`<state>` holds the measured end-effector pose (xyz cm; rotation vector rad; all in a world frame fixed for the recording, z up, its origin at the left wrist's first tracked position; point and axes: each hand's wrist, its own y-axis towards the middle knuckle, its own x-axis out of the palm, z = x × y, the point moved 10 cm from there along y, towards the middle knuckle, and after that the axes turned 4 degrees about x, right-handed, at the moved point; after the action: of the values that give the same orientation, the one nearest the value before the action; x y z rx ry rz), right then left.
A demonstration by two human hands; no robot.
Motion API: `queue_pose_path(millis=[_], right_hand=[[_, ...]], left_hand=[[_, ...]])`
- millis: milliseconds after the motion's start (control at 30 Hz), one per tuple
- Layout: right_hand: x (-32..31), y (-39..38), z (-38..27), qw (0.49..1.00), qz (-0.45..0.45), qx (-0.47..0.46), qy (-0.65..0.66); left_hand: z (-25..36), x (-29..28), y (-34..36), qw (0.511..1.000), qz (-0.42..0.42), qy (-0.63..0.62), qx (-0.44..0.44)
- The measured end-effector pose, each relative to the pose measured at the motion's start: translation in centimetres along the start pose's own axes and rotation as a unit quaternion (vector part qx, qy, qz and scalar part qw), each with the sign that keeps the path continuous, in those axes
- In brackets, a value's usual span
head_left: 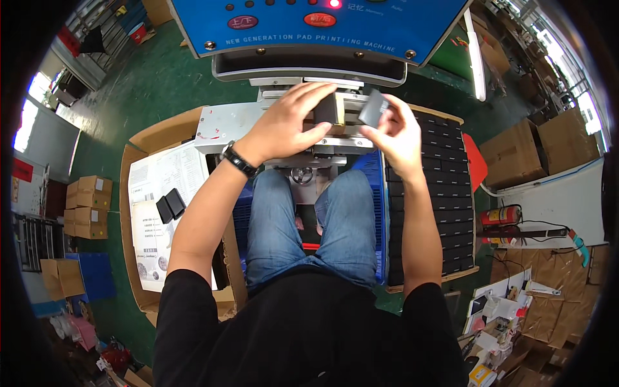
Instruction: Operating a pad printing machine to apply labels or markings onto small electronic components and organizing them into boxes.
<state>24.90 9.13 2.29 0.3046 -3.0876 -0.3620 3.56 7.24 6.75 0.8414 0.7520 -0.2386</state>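
Note:
My right hand (pixel 401 134) pinches a small dark grey box (pixel 372 108) with a light print on it, tilted and held above the right side of the metal fixture. My left hand (pixel 288 122), wearing a black watch, reaches in from the left. Its thumb and fingers close around a black box (pixel 324 111) at the fixture's middle. Right beside that box is a brass-coloured block (pixel 340 109). The fixture (pixel 351 142) belongs to a pad printing machine with a blue front panel (pixel 322 19), where a red light glows.
To my right, a carton tray (pixel 438 187) holds rows of black boxes. At my left stands an open carton (pixel 138 284) with printed sheets (pixel 155 226) and black pieces (pixel 171 205) on top. Blue crates (pixel 380 219) flank my legs. A fire extinguisher (pixel 501 215) lies farther right.

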Motion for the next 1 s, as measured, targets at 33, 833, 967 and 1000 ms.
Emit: queue_pose_path(millis=[33,833,967,1000], right_hand=[[-2.4,-1.1,0.2,0.998,0.058,-0.005,0.014],[-17.2,-9.1,10.5,0.632,0.274,0.042,-0.724],[-18.0,-9.6,8.4,0.683,0.255,0.038,-0.683],[-18.8,-10.3,8.5,0.686,0.268,0.004,-0.677]], left_hand=[[0.3,0.7,0.2,1.000,-0.010,0.003,0.019],[6.8,-0.4,-11.3,0.994,-0.061,0.081,0.027],[2.2,-7.7,-20.4,0.987,0.059,0.111,-0.104],[0.3,-9.7,-23.1,0.977,0.057,0.136,-0.155]])
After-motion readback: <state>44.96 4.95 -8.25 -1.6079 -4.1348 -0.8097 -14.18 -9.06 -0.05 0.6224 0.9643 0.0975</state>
